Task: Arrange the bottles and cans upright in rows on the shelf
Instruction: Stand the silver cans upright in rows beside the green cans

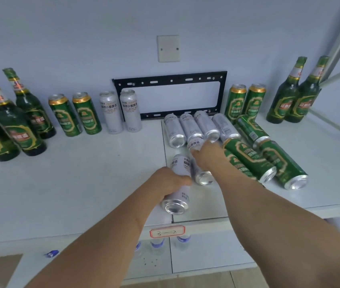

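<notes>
My left hand [170, 181] grips a white can [178, 196] lying on its side near the front of the white shelf [81, 183]. My right hand [205, 155] closes around a second white can [195, 142] among the lying cans. Another white can [203, 176] lies between my hands. Three more white cans [206, 126] lie behind them. Several green cans [252, 161] lie on their sides to the right. Upright along the back stand two white cans [121, 111], two green cans [75, 114] on the left and two green cans [246, 100] on the right.
Green glass bottles stand at the far left [13, 121] and two at the far right [296, 94]. A black metal bracket [169, 80] and a blank wall plate [168, 48] sit on the back wall. A lower shelf holds water bottles [158, 246].
</notes>
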